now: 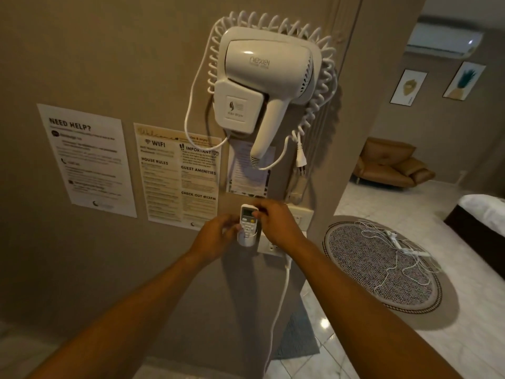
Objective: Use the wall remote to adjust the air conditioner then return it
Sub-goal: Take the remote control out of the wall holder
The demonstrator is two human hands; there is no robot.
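Note:
A small white remote point(248, 220) with a grey screen stands upright in a white wall holder point(245, 241) on the beige wall. My right hand point(276, 224) grips the remote's upper right edge, thumb beside the screen. My left hand point(217, 236) touches the holder and the remote's lower left side with its fingertips. The white air conditioner point(444, 39) hangs high on the far wall of the room at the upper right.
A white wall hair dryer point(262, 86) with a coiled cord hangs above the remote. Printed notices point(179, 173) are stuck to the wall at left. A wall socket point(273, 246) with a white cable sits beside the holder. A round rug point(382, 266), a brown armchair point(390, 165) and a bed corner point(483, 214) lie to the right.

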